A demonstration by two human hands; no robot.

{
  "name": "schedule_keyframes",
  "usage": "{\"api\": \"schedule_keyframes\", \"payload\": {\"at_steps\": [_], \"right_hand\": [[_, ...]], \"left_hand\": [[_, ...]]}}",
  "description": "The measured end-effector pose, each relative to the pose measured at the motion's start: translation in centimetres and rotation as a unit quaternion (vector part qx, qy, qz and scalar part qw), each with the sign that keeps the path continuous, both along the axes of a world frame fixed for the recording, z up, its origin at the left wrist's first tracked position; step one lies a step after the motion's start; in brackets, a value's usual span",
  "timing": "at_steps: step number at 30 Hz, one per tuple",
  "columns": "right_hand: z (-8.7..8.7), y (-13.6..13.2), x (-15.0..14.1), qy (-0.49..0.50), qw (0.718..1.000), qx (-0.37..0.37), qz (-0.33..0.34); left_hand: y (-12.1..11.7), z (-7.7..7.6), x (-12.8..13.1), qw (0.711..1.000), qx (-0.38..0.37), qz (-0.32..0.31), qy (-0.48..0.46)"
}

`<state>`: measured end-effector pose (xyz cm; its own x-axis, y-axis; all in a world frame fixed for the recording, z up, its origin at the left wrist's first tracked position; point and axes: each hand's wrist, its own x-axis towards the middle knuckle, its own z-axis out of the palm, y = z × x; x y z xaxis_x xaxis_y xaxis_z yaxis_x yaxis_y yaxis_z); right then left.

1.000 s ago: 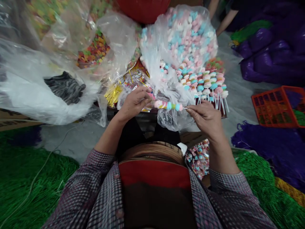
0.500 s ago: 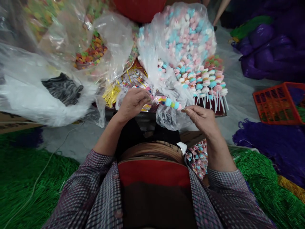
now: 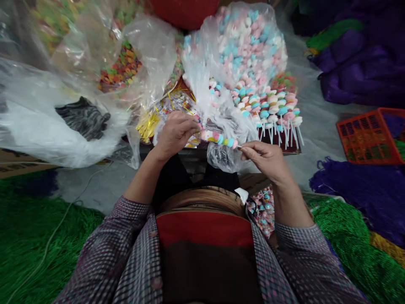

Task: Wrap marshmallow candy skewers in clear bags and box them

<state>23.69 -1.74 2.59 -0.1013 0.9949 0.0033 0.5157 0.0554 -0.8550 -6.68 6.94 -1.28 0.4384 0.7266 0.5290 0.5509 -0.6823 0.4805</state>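
Observation:
A candy skewer (image 3: 220, 139) of pink, blue, yellow and white sweets lies crosswise between my hands, over the open mouth of a clear plastic bag (image 3: 226, 156). My right hand (image 3: 265, 158) pinches the bare white stick end. My left hand (image 3: 177, 131) is closed round the far end, fingers pressed on the last sweets. Just beyond, a row of finished candy skewers (image 3: 272, 110) stands in a dark tray with sticks pointing toward me. Behind it a big clear bag of pink, blue and white sweets (image 3: 247, 42) bulges.
A clear bag of orange and green sweets (image 3: 122, 69) and gold twist ties (image 3: 147, 124) lie at left, with printed wrappers (image 3: 175, 105) beside them. A dark cloth (image 3: 84, 118) sits in a white bag. An orange crate (image 3: 370, 137) stands right. Wrapped sweets (image 3: 264, 207) lie by my right forearm. Green and purple bead strands cover the floor.
The skewer has slid left and tilted slightly, right end lower. My right hand moved left with the stick end. Another person's arm at top right has gone from view.

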Motion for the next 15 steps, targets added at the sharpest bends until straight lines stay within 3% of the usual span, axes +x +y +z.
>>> {"api": "schedule_keyframes", "payload": {"at_steps": [4, 7, 11, 15], "right_hand": [[-0.9, -0.1, -1.1, 0.051, 0.996, 0.016, -0.072], [-1.3, -0.2, -1.7, 0.07, 0.995, 0.003, -0.072], [-1.4, -0.4, -2.5, 0.104, 0.992, -0.045, -0.053], [-1.9, -0.4, -3.8, 0.16, 0.982, -0.013, -0.097]], "left_hand": [[-0.1, -0.3, 0.2, 1.0, 0.0, 0.026, -0.014], [-0.4, 0.0, 0.3, 0.998, -0.007, 0.041, -0.047], [-1.2, 1.5, 0.6, 0.992, -0.015, 0.053, -0.111], [-1.5, 3.4, 1.2, 0.982, -0.027, 0.077, -0.173]]}}
